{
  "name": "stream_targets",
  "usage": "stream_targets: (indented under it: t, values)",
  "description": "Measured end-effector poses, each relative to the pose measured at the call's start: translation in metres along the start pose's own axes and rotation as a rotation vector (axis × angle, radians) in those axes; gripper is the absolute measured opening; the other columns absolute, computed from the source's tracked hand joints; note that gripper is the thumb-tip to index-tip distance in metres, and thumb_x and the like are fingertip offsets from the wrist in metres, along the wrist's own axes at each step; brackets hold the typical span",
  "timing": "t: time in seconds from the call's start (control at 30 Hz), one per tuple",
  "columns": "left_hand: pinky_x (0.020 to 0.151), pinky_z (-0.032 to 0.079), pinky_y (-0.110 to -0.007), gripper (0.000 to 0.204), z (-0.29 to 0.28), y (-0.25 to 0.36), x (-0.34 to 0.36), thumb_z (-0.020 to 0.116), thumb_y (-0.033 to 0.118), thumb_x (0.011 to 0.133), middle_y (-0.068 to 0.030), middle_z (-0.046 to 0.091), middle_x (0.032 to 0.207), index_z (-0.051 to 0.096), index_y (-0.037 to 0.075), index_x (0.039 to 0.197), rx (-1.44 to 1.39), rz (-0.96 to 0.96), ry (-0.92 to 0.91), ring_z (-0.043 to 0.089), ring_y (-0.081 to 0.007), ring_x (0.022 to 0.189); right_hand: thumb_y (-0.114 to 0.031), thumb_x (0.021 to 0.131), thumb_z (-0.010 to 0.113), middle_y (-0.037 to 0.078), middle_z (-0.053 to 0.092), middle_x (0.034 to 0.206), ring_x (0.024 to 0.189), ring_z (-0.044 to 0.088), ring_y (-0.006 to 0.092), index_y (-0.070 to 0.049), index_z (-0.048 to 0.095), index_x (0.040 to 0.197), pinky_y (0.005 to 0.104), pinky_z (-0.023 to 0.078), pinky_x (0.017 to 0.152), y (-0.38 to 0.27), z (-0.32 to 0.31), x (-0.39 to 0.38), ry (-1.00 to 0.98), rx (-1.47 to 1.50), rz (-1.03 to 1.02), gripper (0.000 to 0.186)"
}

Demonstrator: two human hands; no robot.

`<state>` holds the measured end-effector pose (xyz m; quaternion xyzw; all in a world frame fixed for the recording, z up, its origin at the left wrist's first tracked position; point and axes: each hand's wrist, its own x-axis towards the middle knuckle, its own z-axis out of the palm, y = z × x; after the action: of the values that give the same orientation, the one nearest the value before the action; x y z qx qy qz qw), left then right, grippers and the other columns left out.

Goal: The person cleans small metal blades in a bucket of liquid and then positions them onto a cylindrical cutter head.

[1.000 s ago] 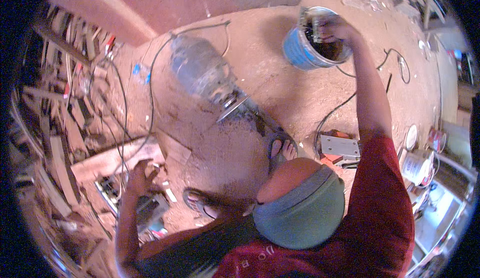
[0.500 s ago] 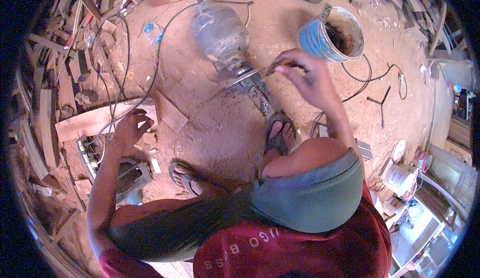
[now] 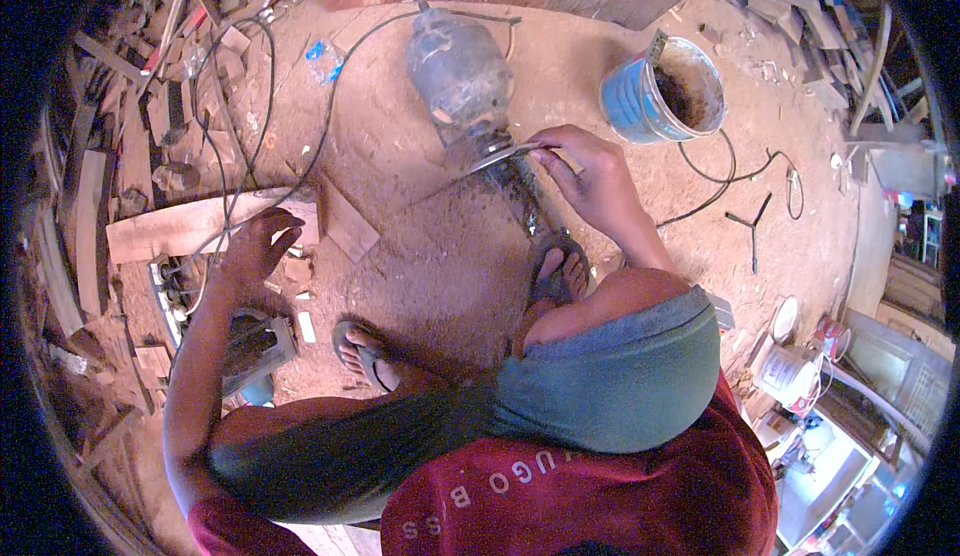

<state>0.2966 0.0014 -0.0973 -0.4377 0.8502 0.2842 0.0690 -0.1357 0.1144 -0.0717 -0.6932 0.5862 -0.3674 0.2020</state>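
Observation:
My right hand (image 3: 585, 171) is closed in a pinch at the outer end of a thin, flat, shiny metal piece (image 3: 497, 159). That piece lies across the spindle end of a dusty grey electric motor (image 3: 458, 66) on the ground; its exact contact with the spindle is hard to make out. Below the spindle, a dark, dirty bar or base (image 3: 525, 201) runs towards my right foot. My left hand (image 3: 262, 246) hangs loosely past my left knee with curved fingers, thumb apart, holding nothing. It is nearest to a pale wooden board (image 3: 165, 228).
A blue bucket (image 3: 632, 101) with dark contents stands right of the motor. A black cable (image 3: 334, 86) curves across the dirt floor. Scrap wood (image 3: 95, 221) is piled at the left. A three-armed metal tool (image 3: 752, 224) and white buckets (image 3: 785, 371) lie further right.
My right hand has come slightly down and its fingers have closed more around the metal piece. The left hand has barely moved. The whole view has shifted a little.

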Motion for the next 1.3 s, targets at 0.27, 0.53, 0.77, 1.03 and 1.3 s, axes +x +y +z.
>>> stream_targets:
  t: [0.27,0.53,0.77,1.03,1.3]
  values:
    - [0.074,0.049,-0.028,0.026,-0.033,0.140,0.052,0.060,0.020,0.090,-0.0056,0.064,0.103,0.062,0.005,0.111,-0.568,0.179,-0.031,0.061,-0.0146,0.082,-0.001,0.080,0.068,0.009,0.062,0.084,0.076,0.064,0.0165,0.001,0.049,0.117,0.0269,0.052,0.069,-0.022,-0.030,0.018,0.366,0.806,0.401,0.041]
    - [0.073,0.051,-0.025,0.030,0.001,0.267,0.104,0.067,0.019,0.086,-0.0092,0.066,0.097,0.062,-0.002,0.107,-1.332,0.124,0.020,0.062,-0.0114,0.086,0.003,0.080,0.066,0.009,0.061,0.084,0.077,0.064,0.0188,0.003,0.047,0.111,0.0305,0.056,0.066,-0.031,-0.036,0.021,0.587,0.831,0.362,0.037]
    - [0.068,0.051,-0.025,0.021,0.022,0.306,0.112,0.059,0.013,0.091,-0.0075,0.068,0.089,0.063,-0.003,0.104,-1.468,0.120,0.144,0.065,-0.0122,0.078,0.001,0.078,0.070,0.010,0.063,0.087,0.081,0.063,0.0151,0.002,0.047,0.106,0.0261,0.053,0.068,-0.022,-0.037,0.004,0.703,0.669,0.377,0.036]
    - [0.066,0.051,-0.025,0.019,0.045,0.314,0.118,0.057,0.014,0.092,-0.0089,0.068,0.087,0.063,-0.003,0.100,-1.608,0.030,0.093,0.065,-0.0141,0.076,0.000,0.077,0.071,0.010,0.064,0.085,0.078,0.063,0.0145,0.002,0.048,0.103,0.0254,0.053,0.066,-0.010,-0.038,-0.018,0.738,0.648,0.447,0.035]
    - [0.065,0.052,-0.026,0.012,0.055,0.315,0.116,0.061,0.007,0.088,-0.0099,0.068,0.084,0.063,-0.004,0.093,-1.545,0.084,0.179,0.065,-0.0132,0.075,-0.004,0.074,0.076,0.008,0.061,0.081,0.072,0.061,0.0122,0.001,0.047,0.100,0.0231,0.051,0.064,-0.013,-0.040,-0.021,0.706,0.698,0.512,0.039]
